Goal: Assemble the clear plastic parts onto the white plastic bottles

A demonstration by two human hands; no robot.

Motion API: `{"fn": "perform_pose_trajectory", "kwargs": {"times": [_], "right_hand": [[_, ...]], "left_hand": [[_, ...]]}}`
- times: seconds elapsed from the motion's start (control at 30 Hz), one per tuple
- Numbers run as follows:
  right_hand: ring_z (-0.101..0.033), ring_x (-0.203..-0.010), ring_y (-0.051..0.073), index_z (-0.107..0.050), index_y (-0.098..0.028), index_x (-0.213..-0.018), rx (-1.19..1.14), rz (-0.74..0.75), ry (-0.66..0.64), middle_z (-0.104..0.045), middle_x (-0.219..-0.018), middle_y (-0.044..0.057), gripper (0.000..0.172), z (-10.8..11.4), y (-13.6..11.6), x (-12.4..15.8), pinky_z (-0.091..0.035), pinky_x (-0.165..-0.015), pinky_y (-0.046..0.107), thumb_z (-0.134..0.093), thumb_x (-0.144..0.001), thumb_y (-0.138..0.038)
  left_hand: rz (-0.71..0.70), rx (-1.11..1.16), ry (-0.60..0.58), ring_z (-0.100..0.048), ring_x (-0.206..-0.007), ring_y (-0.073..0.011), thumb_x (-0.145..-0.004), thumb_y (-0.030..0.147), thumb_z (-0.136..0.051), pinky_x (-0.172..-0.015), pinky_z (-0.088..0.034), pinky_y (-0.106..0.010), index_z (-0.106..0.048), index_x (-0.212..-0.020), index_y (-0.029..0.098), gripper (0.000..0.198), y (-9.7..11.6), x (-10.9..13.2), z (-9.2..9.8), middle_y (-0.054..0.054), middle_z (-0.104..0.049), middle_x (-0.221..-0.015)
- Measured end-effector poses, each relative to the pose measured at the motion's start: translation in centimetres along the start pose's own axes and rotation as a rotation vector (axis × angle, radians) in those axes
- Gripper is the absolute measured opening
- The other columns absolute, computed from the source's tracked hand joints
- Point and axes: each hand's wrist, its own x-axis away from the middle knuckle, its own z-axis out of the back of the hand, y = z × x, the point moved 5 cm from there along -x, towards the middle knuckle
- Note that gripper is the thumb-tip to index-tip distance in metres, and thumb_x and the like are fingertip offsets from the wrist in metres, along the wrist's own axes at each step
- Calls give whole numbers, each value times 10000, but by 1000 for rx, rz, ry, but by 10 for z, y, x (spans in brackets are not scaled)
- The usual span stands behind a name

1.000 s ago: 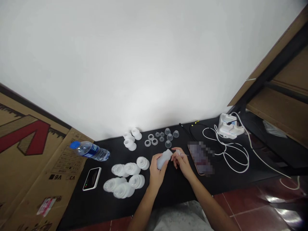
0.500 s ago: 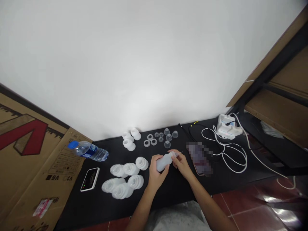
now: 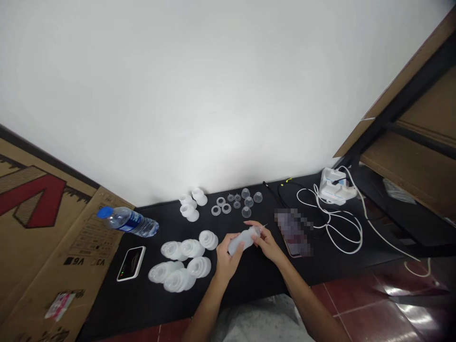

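- A white wall (image 3: 199,95) fills the top of your view.
- A large printed cardboard box (image 3: 46,242) leans in on the left; a brown shelf unit with a black frame (image 3: 402,152) stands on the right, above the red tile floor (image 3: 370,304).
- The black surface (image 3: 256,273) carries everything else.
- On its right, a white cable (image 3: 344,232) loops out from a white plastic device (image 3: 337,186). A pixelated phone (image 3: 292,232) lies just beside your right hand.
- On its left lie a water bottle with a blue cap (image 3: 130,222) and a white-edged phone (image 3: 131,263).
- Your left grip (image 3: 226,256) is clenched around the body of a translucent plastic bottle (image 3: 240,241), which sits right in the palm.
- Your right grip (image 3: 267,244) pinches the bottle's narrow end between fingers and thumb, with a thin tip poking out there - too small to name.
- Ribbed translucent silicone cups (image 3: 198,267) stand just left of your left hand.
- Farther off, beyond your hands, are white silicone pieces (image 3: 188,205), small rings (image 3: 221,205) and clear little cups (image 3: 247,200).
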Motion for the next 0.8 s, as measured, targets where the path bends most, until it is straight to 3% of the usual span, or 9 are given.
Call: {"fn": "perform_pose_trajectory", "kwargs": {"times": [0.13, 0.3, 0.47, 0.57, 0.67, 0.8], "right_hand": [[-471, -668, 166, -657, -260, -1448, -12, -19, -41, -528, -835, -25, 597, -2, 1, 1, -411, -613, 268, -669, -995, -649], [-524, -749, 197, -623, -281, -1443, -10, -17, -58, -565, -906, 4, 546, -4, 2, 4, -454, -670, 294, -593, -1046, -654], [-578, -843, 232, -627, -292, -1390, 36, 2, -53, -615, -1004, 41, 537, -8, 1, 7, -501, -735, 331, -559, -1051, -703], [-596, -854, 234, -629, -289, -1382, 40, 43, -35, -620, -1061, 55, 565, -7, 1, 6, -522, -742, 337, -531, -1048, -734], [-579, -787, 214, -682, -268, -1324, 58, 93, 39, -596, -1080, 66, 604, -3, -1, 4, -512, -681, 328, -491, -1044, -768], [-566, -722, 188, -700, -266, -1299, 54, 65, 151, -609, -1010, 46, 519, 4, -1, 0, -522, -676, 325, -628, -1018, -696]], "left_hand": [[83, 116, -10, -779, -815, -229, -995, 515, -714, -645, -637, -305, -731, -1168, 189, 369, -7, 2, -3, -94, -799, -1063], [223, 334, -43, -714, -565, -170, -966, 578, -737, -446, -559, -244, -698, -1159, 185, 440, -10, 0, -9, -30, -746, -825], [368, 493, -125, -623, -412, -135, -991, 707, -630, -303, -412, -178, -654, -1082, 179, 537, -14, -3, -13, -2, -700, -677], [321, 459, -114, -671, -493, -146, -986, 671, -669, -340, -427, -173, -659, -1115, 182, 506, -13, -3, -12, -16, -715, -753], [186, 304, -49, -667, -564, -121, -978, 556, -734, -449, -514, -205, -683, -1174, 198, 411, -8, -1, -9, -36, -731, -929], [64, 141, 29, -711, -726, -152, -970, 479, -753, -648, -616, -276, -683, -1220, 210, 374, -2, -2, -5, -81, -738, -1127]]}}
